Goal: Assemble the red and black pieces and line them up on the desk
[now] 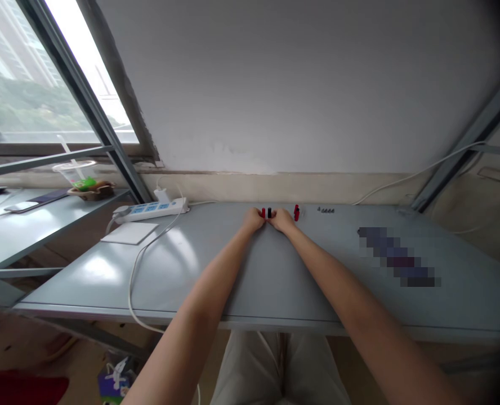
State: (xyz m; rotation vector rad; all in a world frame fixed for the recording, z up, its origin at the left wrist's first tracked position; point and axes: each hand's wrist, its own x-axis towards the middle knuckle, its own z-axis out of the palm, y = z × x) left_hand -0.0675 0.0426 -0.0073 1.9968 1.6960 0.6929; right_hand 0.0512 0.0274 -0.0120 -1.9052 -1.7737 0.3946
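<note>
Both my arms reach far across the grey table (241,275). My left hand (253,219) and my right hand (282,219) sit close together near the table's back edge, fingers curled. Between them they pinch a small red and black part (266,212). A second small red piece (296,212) stands just right of my right hand. A short row of tiny dark screws or bits (325,210) lies further right. The parts are too small to name more exactly.
A white power strip (151,210) with a plugged charger and white cable (138,264) lies at the back left, beside a white flat pad (129,232). A blurred dark object (397,261) lies at the right. A side table holds a drink cup (75,171) and phone (22,206).
</note>
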